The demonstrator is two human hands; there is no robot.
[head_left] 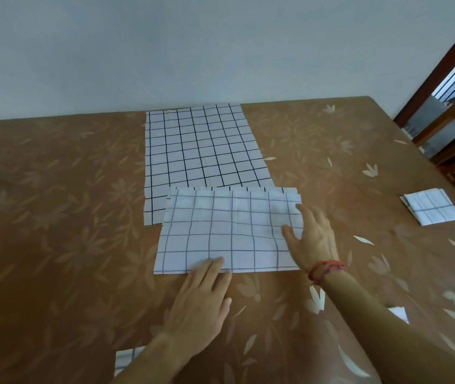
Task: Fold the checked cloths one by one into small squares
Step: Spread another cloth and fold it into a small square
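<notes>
Head view: a person works a half-folded checked cloth (220, 234) at the centre of the frame, on a brown floral table cover (54, 217). At lower centre the left hand (198, 303) lies flat, fingers straight and together, their tips pressing the cloth's near edge. At right of centre the right hand (310, 236), a red thread band (324, 270) at its wrist, spreads open-fingered over the cloth's right end, palm down. Just behind, partly overlapped by the folded piece, a larger checked cloth (201, 151) lies spread out flat toward the wall. At the right edge of the frame sits a small folded square (431, 207), well apart from both hands. Corners of further checked cloth show at the bottom left (126, 358) and the lower right (399, 314).
</notes>
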